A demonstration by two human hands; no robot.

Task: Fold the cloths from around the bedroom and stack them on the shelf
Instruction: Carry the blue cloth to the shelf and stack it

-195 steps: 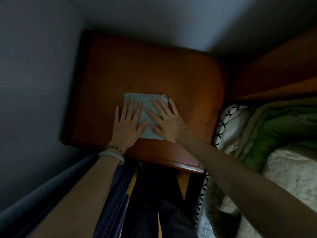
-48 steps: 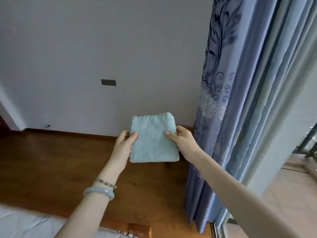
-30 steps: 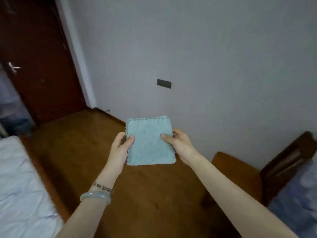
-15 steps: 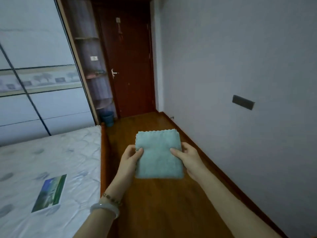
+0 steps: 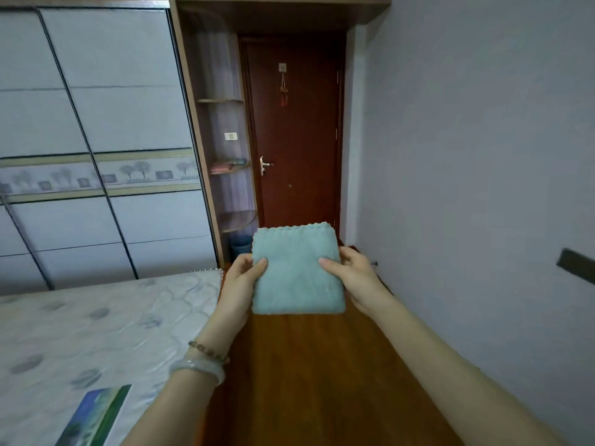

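Observation:
I hold a folded light-blue cloth flat in front of me, its scalloped edge pointing away. My left hand grips its left side, thumb on top. On its right side my right hand does the same. Ahead, beside the dark red door, stands a corner shelf unit with several curved shelves. Its middle shelf carries a small stack of folded cloths, pink and blue.
A bed with a pale patterned mattress fills the left, with a green-blue printed sheet lying on it. A wooden-floor aisle runs between bed and right wall to the door. A sliding wardrobe and blue bin are ahead.
I lifted the folded cloth off the wooden bedside table and turned from the curtain and wall to face the door. The shelf unit and door are now closer and centred.

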